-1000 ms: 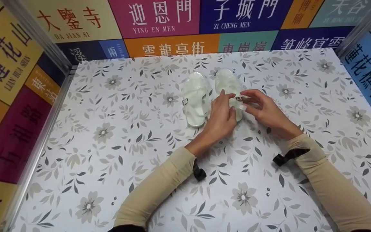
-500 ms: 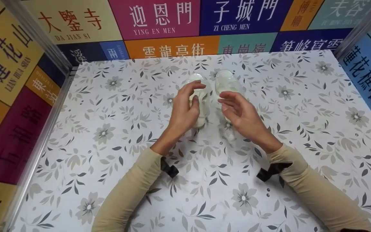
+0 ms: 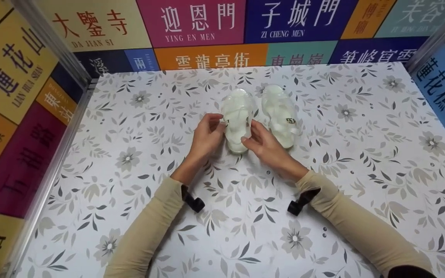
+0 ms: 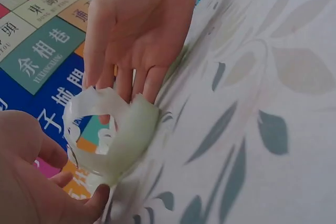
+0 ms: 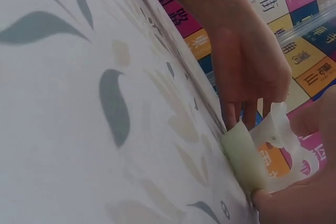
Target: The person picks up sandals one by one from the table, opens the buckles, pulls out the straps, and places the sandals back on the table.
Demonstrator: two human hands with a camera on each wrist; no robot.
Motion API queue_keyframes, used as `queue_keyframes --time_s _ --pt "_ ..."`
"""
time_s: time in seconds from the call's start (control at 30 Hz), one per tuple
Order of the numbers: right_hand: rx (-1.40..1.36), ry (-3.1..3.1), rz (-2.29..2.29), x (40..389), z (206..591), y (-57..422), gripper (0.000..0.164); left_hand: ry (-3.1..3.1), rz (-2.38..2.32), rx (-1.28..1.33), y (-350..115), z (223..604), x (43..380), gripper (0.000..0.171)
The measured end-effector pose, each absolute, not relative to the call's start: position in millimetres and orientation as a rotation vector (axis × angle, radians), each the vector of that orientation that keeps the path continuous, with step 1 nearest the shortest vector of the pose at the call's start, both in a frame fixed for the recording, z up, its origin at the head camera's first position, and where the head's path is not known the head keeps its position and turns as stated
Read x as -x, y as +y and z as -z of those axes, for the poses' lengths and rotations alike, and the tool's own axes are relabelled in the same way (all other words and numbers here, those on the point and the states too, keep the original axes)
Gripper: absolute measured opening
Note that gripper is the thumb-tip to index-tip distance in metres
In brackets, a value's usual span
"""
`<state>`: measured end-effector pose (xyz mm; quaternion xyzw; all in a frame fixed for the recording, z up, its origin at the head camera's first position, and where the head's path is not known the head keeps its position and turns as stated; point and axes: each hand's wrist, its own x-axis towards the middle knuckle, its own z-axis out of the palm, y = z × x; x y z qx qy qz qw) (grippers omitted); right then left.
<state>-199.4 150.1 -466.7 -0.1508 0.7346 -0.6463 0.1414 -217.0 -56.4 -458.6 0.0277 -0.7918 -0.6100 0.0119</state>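
Two pale, translucent jelly sandals lie side by side, toes toward the back wall. My left hand (image 3: pixel 207 135) is at the outer side of the left sandal (image 3: pixel 237 112), its thumb and fingertips pinching beside the small metal buckle. From the other side my right hand (image 3: pixel 269 148) holds the same sandal, thumb at the heel and fingers along the side. In the left wrist view the heel part (image 4: pixel 139 129) stands between both hands. The right sandal (image 3: pixel 278 104) rests untouched, with its metal buckle (image 3: pixel 291 120) on the strap.
A white tabletop (image 3: pixel 160 231) with grey leaf and flower print lies under everything. Colourful panels (image 3: pixel 203 23) with lettering line the back and both sides. Black wrist straps (image 3: pixel 193 200) go round both sleeves.
Both hands have left the right sandal's buckle and moved left to the left sandal. The right sandal lies in full view again.
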Motion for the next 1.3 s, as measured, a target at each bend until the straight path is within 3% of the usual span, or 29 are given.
queue_keyframes --time_s 0.43,0.87,1.3 --pt "0.5 1.915 1.98 193 470 160 0.074 -2.425 1.801 0.027 -49 458 203 0.021" --pt "0.769 1.967 1.888 167 467 184 0.07 -2.435 1.853 0.158 -49 457 170 0.016" --pt "0.78 2.054 1.766 147 471 216 0.072 -2.485 1.847 0.311 -34 463 157 0.018"
